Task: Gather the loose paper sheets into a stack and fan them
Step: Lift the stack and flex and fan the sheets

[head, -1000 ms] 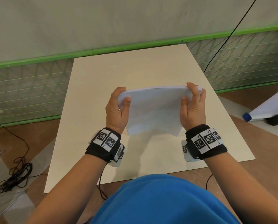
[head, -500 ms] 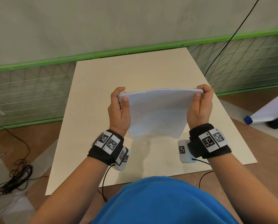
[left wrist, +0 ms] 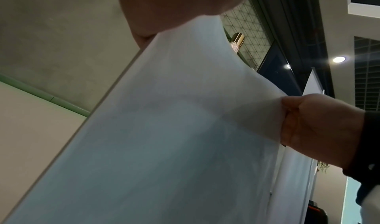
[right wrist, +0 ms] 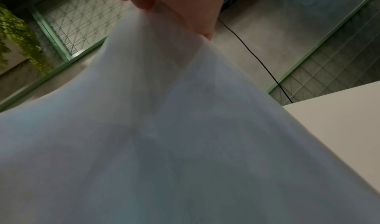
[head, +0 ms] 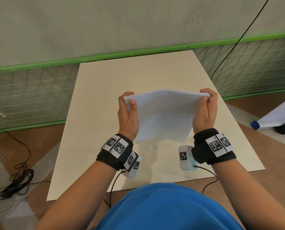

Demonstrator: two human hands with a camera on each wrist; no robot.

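Mid-frame, the left hand (head: 128, 113) and right hand (head: 204, 110) pinch the stack (head: 163, 113), now bowed upward, probably loosening sheets for fanning.

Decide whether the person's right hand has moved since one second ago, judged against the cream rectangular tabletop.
Yes. The right hand has shifted slightly rightward, nearer the right edge of the cream tabletop, gripping the white paper stack.

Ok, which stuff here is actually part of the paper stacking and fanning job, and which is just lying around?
Part of the job:
paper stack, held above the table
left hand gripping its left edge
right hand gripping its right edge

Just lying about:
coiled black cable on the floor
blue-capped white roll
hanging black wire
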